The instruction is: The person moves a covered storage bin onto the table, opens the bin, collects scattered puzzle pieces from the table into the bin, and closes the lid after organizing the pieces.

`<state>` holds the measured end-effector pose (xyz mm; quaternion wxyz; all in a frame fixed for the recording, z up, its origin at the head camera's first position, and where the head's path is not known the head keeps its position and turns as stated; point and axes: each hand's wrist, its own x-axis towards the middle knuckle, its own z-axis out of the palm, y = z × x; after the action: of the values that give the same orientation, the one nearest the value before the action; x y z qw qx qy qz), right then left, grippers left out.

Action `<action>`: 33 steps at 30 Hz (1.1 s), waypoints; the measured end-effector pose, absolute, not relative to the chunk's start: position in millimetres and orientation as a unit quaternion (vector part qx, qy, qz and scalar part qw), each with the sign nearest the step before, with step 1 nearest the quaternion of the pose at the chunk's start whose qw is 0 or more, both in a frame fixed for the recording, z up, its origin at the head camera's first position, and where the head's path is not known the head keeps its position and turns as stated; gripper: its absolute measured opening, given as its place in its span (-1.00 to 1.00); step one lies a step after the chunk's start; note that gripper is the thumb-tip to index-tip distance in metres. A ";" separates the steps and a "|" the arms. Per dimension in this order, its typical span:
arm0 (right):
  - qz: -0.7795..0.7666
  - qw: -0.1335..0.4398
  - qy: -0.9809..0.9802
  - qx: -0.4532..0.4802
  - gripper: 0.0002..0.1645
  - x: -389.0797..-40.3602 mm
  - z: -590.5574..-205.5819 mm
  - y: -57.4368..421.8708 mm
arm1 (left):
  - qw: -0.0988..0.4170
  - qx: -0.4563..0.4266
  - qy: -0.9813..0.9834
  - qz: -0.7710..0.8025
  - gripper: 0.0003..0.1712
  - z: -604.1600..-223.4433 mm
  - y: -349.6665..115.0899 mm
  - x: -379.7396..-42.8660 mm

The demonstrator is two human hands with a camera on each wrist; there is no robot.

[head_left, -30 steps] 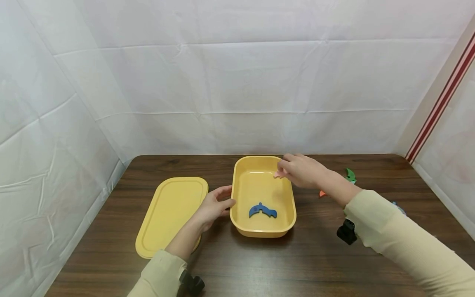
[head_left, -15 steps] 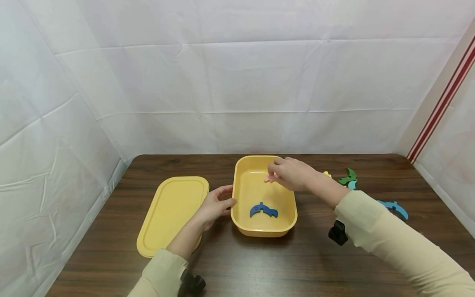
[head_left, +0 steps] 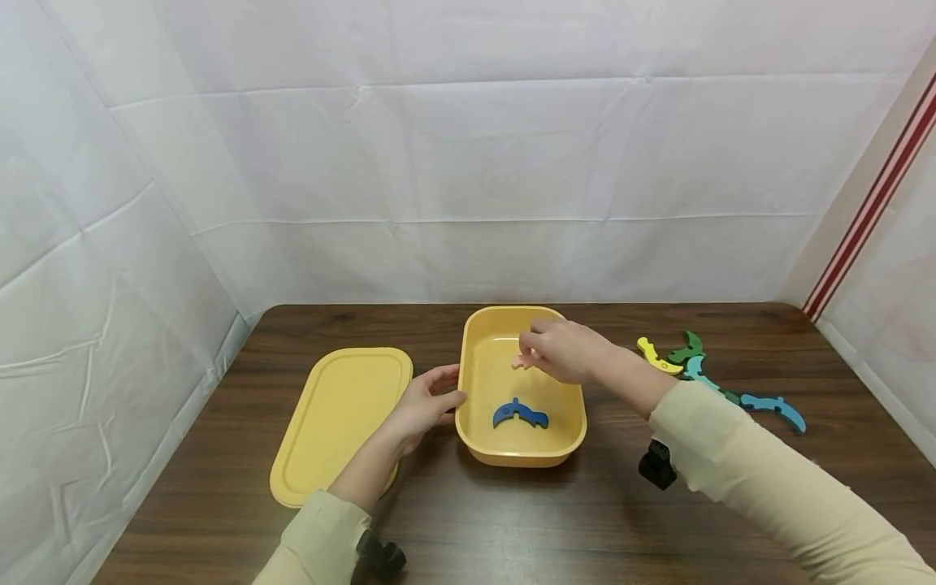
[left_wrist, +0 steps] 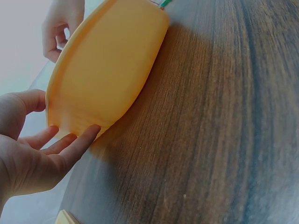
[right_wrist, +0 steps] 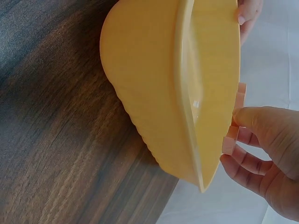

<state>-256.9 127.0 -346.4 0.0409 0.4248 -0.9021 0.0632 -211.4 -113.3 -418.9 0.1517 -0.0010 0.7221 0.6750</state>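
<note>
A yellow plastic tub (head_left: 520, 457) stands on the table. Inside, on its floor, lies a dark blue bird-shaped piece (head_left: 520, 413). My left hand (head_left: 422, 406) holds the tub's left side, thumb at the rim and fingers against the outer wall; the left wrist view shows those fingers (left_wrist: 79, 144) spread along the wall. Over the tub's inside, my right hand (head_left: 566, 351) pinches a small pink piece (head_left: 523, 360) between thumb and fingers. In the right wrist view the pink piece (right_wrist: 230, 141) appears just past the rim, partly covered by the thumb.
A flat yellow lid (head_left: 340, 422) lies left of the tub. To the right are several coloured pieces: a yellow one (head_left: 657, 357), a green one (head_left: 686, 348), a light blue one (head_left: 699, 372) and a blue one (head_left: 775, 409). A white sheet hangs behind the dark wooden table (head_left: 468, 532).
My right hand has moved left with the pink piece, from the tub's right rim to over its inside. More of the coloured pieces at right now show. The left hand keeps its place.
</note>
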 end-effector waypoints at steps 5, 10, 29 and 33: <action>0.057 0.037 -0.907 0.415 -0.84 -256.3 -348.9 126.0 | 0.150 -0.001 0.722 0.675 -0.42 -418.7 -112.7 -211.1; 0.052 0.050 -0.907 0.414 -0.81 -255.3 -351.4 124.7 | 0.151 -0.001 0.721 0.676 -0.42 -419.6 -112.8 -211.5; -0.011 0.043 -0.920 0.390 -0.59 -251.9 -353.0 132.7 | 0.168 -0.001 0.726 0.667 -0.40 -391.9 -111.6 -198.0; -0.008 0.065 -0.913 0.402 -0.60 -248.3 -353.6 136.6 | 0.167 -0.006 0.728 0.665 -0.40 -390.6 -111.1 -196.6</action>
<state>-248.3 136.6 -353.6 0.0651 0.4022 -0.9132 -0.0079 -196.6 -111.1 -390.6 0.1670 -0.0058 0.7276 0.6653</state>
